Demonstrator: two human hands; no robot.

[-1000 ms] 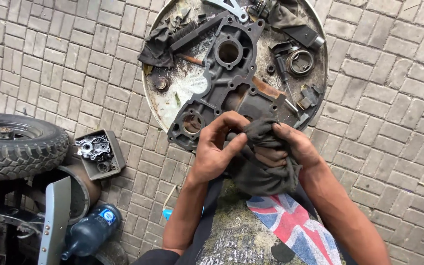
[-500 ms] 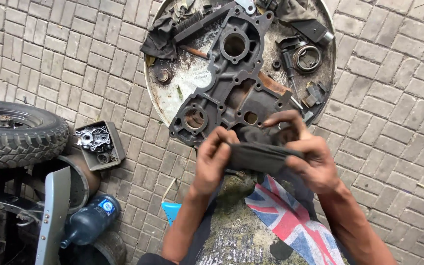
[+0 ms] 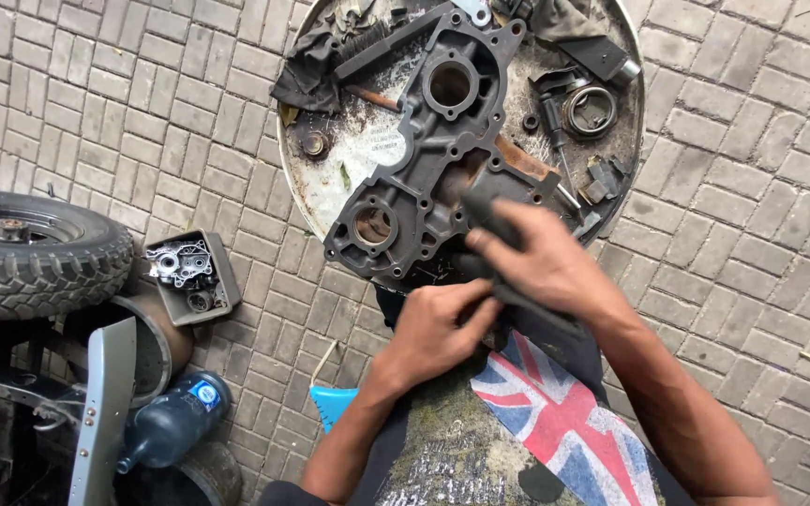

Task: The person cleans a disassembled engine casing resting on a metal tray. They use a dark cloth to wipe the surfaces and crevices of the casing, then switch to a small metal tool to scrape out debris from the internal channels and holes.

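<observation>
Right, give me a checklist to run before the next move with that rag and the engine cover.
1. Dark rag gripped by both hands: ok, left hand and right hand pinch it.
2. Engine cover lying flat on the round tray: ok.
3. Cover free of dirt: cannot tell.
4. Loose ring part away from the hands: ok.
5. Tray tidy: not ok, scattered small parts and debris lie around.
</observation>
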